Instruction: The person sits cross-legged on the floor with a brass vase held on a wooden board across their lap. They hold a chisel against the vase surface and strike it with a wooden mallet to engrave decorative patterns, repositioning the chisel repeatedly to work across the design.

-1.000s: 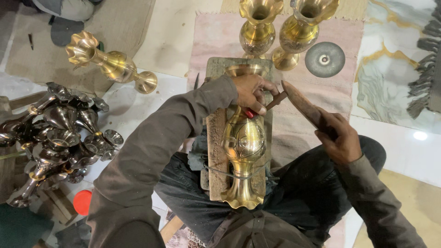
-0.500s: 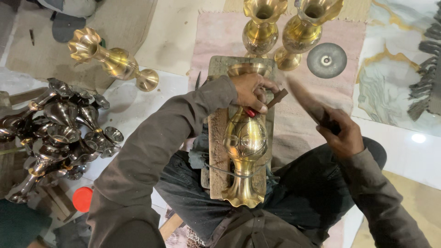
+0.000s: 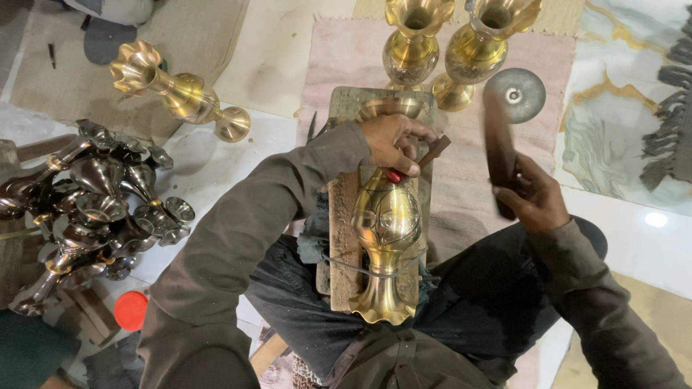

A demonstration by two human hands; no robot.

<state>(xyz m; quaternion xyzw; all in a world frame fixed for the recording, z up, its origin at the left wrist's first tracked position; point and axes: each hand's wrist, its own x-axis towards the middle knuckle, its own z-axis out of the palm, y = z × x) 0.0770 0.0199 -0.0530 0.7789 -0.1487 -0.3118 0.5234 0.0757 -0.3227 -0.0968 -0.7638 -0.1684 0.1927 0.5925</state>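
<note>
Head view, looking straight down: brass vase [image 3: 386, 238] lying on its side on a worn wooden board [image 3: 346, 238] across the lap, flared mouth toward the body, tied down by a thin cord [image 3: 353, 268] at the neck. Left hand [image 3: 393, 144] planted at the vase's far end, fingers clenched round a small tool with a red grip [image 3: 394, 175], dark tip [image 3: 435, 150] poking out to the right. Right hand [image 3: 533, 198] raised off to the side, well apart from the vase, fingers wrapped tight round a dark wooden mallet [image 3: 499, 148], blurred. Faint engraved lines showing on the vase's belly, so some chasing looks done; rest of the body plain and shiny, so plenty seemingly left. Two upright brass vases [image 3: 450, 43] beyond the board on a pink mat [image 3: 339, 57], grey disc [image 3: 515, 94] just beside them. Another brass vase [image 3: 180, 94] lying on the floor, far left. Heap of darker, unpolished vases [image 3: 86, 209] piled beside the left arm, red cap [image 3: 130, 310] near them.
</note>
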